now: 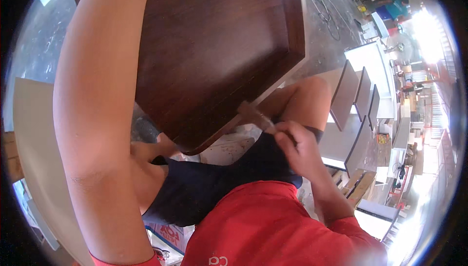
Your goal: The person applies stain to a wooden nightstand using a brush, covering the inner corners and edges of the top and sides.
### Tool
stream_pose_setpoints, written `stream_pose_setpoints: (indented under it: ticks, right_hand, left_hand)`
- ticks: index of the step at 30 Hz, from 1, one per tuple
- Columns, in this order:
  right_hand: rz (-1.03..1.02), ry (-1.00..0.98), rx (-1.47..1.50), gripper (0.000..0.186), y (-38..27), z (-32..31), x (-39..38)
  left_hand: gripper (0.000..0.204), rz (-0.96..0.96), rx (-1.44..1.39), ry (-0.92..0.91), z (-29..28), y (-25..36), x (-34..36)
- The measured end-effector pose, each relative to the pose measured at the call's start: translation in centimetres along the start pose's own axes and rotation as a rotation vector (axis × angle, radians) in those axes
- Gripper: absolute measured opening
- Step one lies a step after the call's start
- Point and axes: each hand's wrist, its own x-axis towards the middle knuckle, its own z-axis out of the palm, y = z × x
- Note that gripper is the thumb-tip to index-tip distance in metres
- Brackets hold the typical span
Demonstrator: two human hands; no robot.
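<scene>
A dark brown, glossy wooden board (214, 56) with a rounded corner fills the upper middle, above my bent legs. My right hand (297, 146) grips the handle of a flat brush (251, 111), whose dark tip lies at the board's near edge; whether it touches is unclear. My left forearm stretches up along the board's left side, and the hand is out of frame at the top.
Dark-edged panels (343, 93) lie on pale surfaces at right, near wooden pieces (358, 188). A pale sheet (34, 134) stands at left. A cable (326, 12) snakes over the upper floor. A person in teal (397, 7) is in the background.
</scene>
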Motion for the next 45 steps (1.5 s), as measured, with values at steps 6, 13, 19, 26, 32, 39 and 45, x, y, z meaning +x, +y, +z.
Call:
stream_pose_setpoints:
  ticks: [6,13,19,26,32,39,45]
  right_hand:
    - [0.162,0.113,-0.001,0.023,4.8,-2.4,2.1]
    - [0.041,0.074,0.033,0.024,4.2,-2.6,1.9]
    - [0.166,0.13,0.029,0.023,6.4,-5.4,3.7]
    - [0.01,0.026,0.072,0.023,6.3,-5.4,3.4]
    - [0.239,0.205,-0.012,0.028,8.8,-8.2,4.3]
    - [0.103,0.095,0.025,0.023,9.4,-8.0,5.0]
    - [0.178,0.173,0.029,0.026,9.1,-8.7,4.7]
  left_hand:
    - [0.045,-0.025,0.009,0.019,-1.2,0.7,-0.8]
    - [0.041,0.006,0.021,0.05,-1.6,1.5,-0.8]
    - [0.037,-0.1,0.023,-0.088,-3.0,2.4,0.0]
    - [0.037,-0.047,0.035,0.001,-1.3,1.9,-0.4]
    - [0.061,0.045,0.179,-0.137,3.6,-2.6,1.8]
    - [0.061,0.05,0.235,-0.01,2.7,-3.6,1.3]
    - [0.066,0.013,0.247,-0.075,2.4,-3.3,1.2]
